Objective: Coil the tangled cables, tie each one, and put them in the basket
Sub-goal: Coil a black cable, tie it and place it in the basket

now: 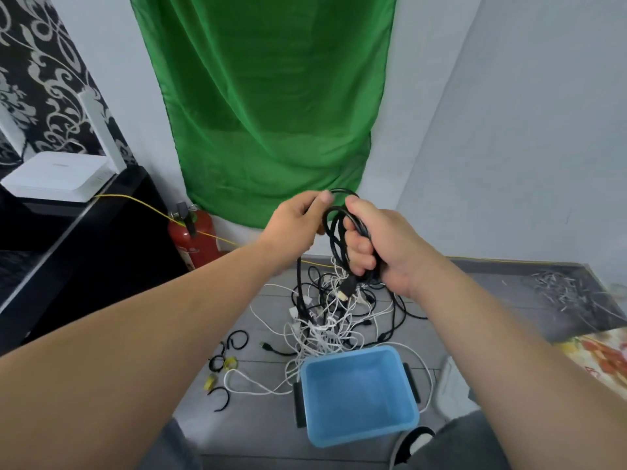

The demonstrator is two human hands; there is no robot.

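Note:
My right hand (380, 245) grips a partly wound coil of black cable (334, 228), its gold-tipped plug (346, 290) hanging below the fist. My left hand (298, 222) pinches the top loop of that same cable, and a strand drops from it to the floor. Below lies a tangled heap of white and black cables (325, 320). The blue basket (410, 412) stands on the floor near my knees, with nothing inside. Several black and yellow ties (225, 361) lie scattered to the left of the basket.
A red fire extinguisher (193, 239) stands against the wall under a green cloth (268, 113). A black cabinet (84, 245) with a white router is at the left. A yellow cord (142, 201) runs across. A patterned mat (600, 354) lies at the right.

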